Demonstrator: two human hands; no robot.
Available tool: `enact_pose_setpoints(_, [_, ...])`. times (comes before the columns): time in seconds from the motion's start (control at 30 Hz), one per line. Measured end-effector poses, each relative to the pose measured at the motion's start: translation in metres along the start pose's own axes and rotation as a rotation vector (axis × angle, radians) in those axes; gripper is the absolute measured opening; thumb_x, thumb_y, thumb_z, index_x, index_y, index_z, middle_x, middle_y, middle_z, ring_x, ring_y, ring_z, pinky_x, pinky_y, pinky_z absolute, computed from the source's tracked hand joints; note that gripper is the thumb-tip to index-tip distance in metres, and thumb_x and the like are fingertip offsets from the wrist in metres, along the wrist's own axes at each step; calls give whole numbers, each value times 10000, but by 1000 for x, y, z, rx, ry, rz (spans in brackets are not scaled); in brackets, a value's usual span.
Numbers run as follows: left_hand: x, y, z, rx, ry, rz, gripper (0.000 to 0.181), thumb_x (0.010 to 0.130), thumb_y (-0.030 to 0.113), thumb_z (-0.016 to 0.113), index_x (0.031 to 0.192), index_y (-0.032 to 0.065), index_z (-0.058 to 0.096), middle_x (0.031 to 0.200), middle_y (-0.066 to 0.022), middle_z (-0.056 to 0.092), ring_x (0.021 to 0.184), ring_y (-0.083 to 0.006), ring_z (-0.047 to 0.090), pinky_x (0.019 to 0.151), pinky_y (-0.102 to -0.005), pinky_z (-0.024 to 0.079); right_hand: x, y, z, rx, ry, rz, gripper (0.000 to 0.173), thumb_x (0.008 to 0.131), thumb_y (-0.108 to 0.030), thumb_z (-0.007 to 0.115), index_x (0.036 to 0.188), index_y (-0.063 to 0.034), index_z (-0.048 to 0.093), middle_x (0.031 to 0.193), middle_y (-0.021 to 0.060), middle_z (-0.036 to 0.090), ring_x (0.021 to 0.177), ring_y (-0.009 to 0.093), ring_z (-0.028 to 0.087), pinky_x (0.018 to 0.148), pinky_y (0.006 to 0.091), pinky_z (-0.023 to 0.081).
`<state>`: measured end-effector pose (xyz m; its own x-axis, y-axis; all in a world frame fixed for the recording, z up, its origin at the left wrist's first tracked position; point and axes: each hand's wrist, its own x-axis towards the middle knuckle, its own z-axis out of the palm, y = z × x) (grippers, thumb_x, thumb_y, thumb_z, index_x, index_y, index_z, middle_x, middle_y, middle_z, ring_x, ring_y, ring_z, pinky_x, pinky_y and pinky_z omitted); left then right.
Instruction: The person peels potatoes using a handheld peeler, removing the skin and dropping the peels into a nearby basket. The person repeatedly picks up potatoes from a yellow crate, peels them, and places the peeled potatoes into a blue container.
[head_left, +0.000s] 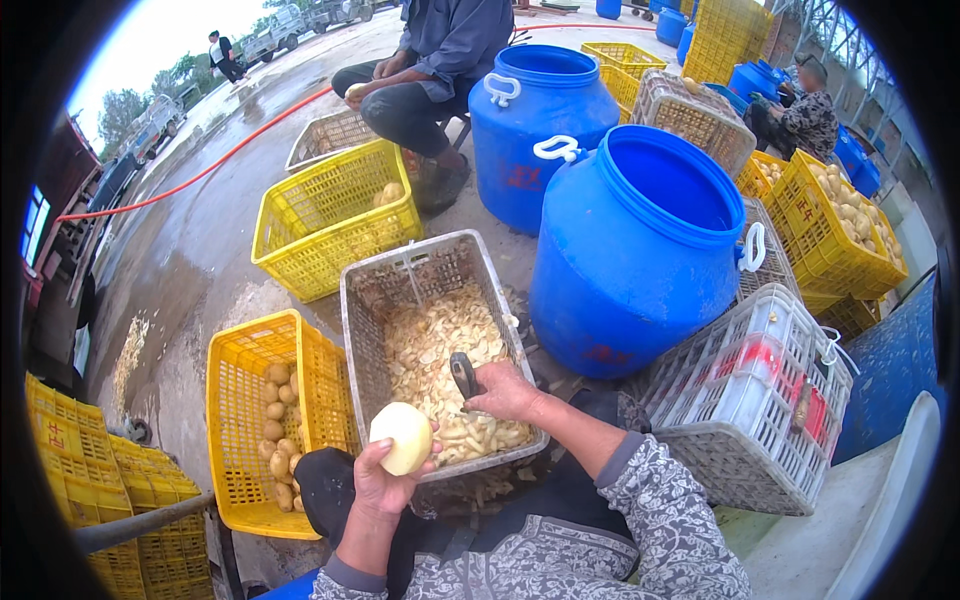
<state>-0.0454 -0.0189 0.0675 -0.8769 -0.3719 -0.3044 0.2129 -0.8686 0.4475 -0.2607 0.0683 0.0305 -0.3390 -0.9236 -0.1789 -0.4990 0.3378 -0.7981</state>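
Observation:
My left hand (384, 480) grips a large peeled potato (403, 439), pale and smooth, at the near left corner of a grey plastic crate (358, 315). In my right hand (506, 391) is a dark-handled peeler (464, 373), held over the same crate and apart from the potato; my fingers cover part of it. Potato peelings (442, 337) lie in a thick layer inside the crate. Just to the left, a yellow-orange crate (225, 420) contains several unpeeled potatoes (281, 450).
A blue plastic barrel (630, 277) with white handles stands right of the peelings, another blue barrel (517, 165) behind it. An upturned grey crate (742, 405) with a brown-handled tool (801, 405) is at right. Beyond a yellow crate (337, 225) sits a person (457, 52) holding a potato.

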Motion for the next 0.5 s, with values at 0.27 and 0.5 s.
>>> enact_pose_setpoints(0.27, [122, 46, 250, 559, -616, 296, 676, 881, 268, 523, 1412, 70, 155, 1396, -212, 258, 1203, -353, 428, 946, -449, 437, -5, 29, -34, -44, 163, 25, 272, 662, -227, 690, 768, 9, 610, 775, 216, 601, 794, 369, 589, 707, 417, 465])
enact_pose_setpoints(0.5, [89, 172, 103, 1031, -161, 404, 388, 918, 217, 505, 1241, 6, 458, 1145, -135, 572, 1003, -218, 596, 836, -323, 507, -2, -1, -20, 71, 61, 44, 223, 651, -101, 707, 853, -21, 657, 729, 146, 632, 657, 209, 616, 628, 307, 486])
